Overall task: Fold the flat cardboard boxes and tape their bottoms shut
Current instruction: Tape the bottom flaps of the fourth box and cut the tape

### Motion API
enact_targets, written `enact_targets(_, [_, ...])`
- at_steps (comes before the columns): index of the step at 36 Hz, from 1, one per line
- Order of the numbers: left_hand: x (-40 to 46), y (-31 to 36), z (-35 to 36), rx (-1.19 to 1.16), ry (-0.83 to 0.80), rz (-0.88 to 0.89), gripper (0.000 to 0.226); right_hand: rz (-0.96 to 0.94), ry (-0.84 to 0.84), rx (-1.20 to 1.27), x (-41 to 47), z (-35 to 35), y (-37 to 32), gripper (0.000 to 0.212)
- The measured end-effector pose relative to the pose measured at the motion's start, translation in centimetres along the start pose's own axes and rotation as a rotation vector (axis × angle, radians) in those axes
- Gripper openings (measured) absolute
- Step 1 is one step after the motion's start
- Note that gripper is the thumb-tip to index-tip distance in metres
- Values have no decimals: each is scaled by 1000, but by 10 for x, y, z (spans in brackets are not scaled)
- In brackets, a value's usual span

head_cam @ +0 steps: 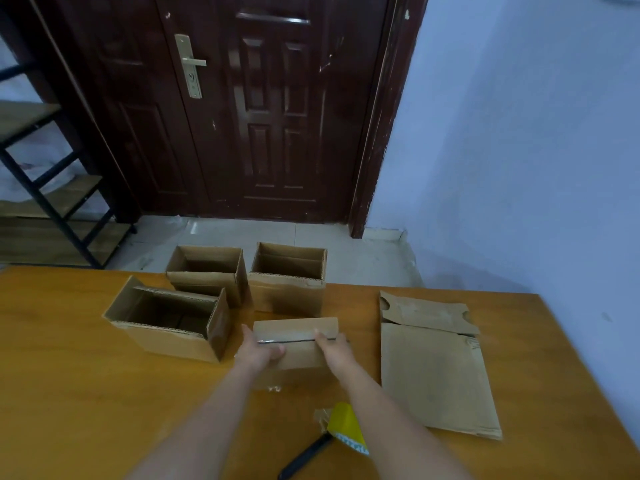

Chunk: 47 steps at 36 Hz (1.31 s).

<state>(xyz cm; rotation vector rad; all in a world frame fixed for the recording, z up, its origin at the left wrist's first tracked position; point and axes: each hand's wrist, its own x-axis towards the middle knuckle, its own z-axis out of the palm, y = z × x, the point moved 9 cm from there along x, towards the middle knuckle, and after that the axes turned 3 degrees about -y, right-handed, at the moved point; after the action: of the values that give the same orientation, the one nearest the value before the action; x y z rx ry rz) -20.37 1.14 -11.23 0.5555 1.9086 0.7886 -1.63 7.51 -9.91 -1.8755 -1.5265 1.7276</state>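
On the wooden desk (69, 393) a small cardboard box (294, 355) stands with its closed flaps facing up, a strip of shiny tape (287, 340) running along the seam between them. The left hand (261, 349) grips the left end of this box, its thumb lying over the top by the tape and its fingers curled round the near side. The right hand (334, 348) holds the right end of the box, thumb up on the top flap beside the seam and the other fingers wrapped down over the edge. Both forearms reach in from the bottom of the view. Just left of the held box stands an open box (169, 320) with its opening upward, and behind it, at the far edge of the desk, two more open boxes stand side by side, one to the left (207, 275) and one to the right (287, 282). To the right, well apart from the hands, lies a pile of flat cardboard (436, 375), with one flat piece (426, 313) resting across its far end. Near the front edge, under the right forearm, lies a yellow tape dispenser (346, 424) with a black handle (304, 459). Beyond the desk are a dark wooden door (270, 116), a pale blue wall (519, 150) and a black-framed shelf (52, 188)
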Motion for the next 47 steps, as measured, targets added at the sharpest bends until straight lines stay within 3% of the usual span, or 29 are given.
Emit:
enact_targets(4, [6, -4, 4, 51, -34, -37, 87, -3, 45, -109, 0, -2, -1, 55])
enact_targets(9, [-5, 9, -1, 200, 99, 13, 54, 3, 115, -110, -1, -9, 5, 43])
enact_targets(15, [-10, 12, -9, 187, 142, 27, 35, -5, 124, -49, -5, -13, 8, 44])
enact_targets(21, [-18, 12, -10, 39, 117, 75, 38, 28, 50, 71, -13, -17, 10, 50])
enact_targets(30, [-41, 29, -13, -125, 186, 186, 37, -56, 216, 189, -28, -60, 4, 64])
enact_targets(36, [-49, 24, 1, -291, 131, 111, 30, -70, 284, 306, -41, -80, 7, 63])
enact_targets(41, [-56, 26, 22, -307, 16, 67, 10, -53, 306, 362, -40, -93, 23, 36])
enact_targets(47, [-72, 40, 54, -344, -176, 90, 19, -122, 418, 425, -55, -125, 29, 19])
